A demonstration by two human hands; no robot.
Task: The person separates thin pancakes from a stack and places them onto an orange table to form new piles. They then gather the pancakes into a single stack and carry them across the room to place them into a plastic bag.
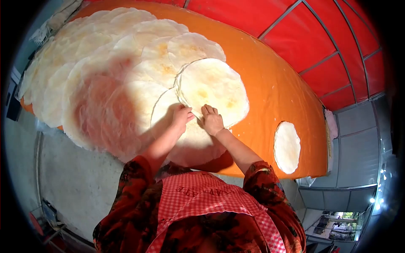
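Left hand and right hand are both at the near rim of a round flatbread, mid-table. Fingers curled, can't tell if either grip's actually pinching. Overlapping sheets cover the table's left end; another round sits near its right edge.

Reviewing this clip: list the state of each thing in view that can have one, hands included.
Left hand: fingers bent inward at the round stack's near edge; grip unclear
Right hand: fingers bent at that edge; grip unclear
Round stack: flat, layered
Flatbreads at left: spread, overlapping
Lone flatbread: flat, apart
Orange cover: spread out
Apron: worn
Lights: lit
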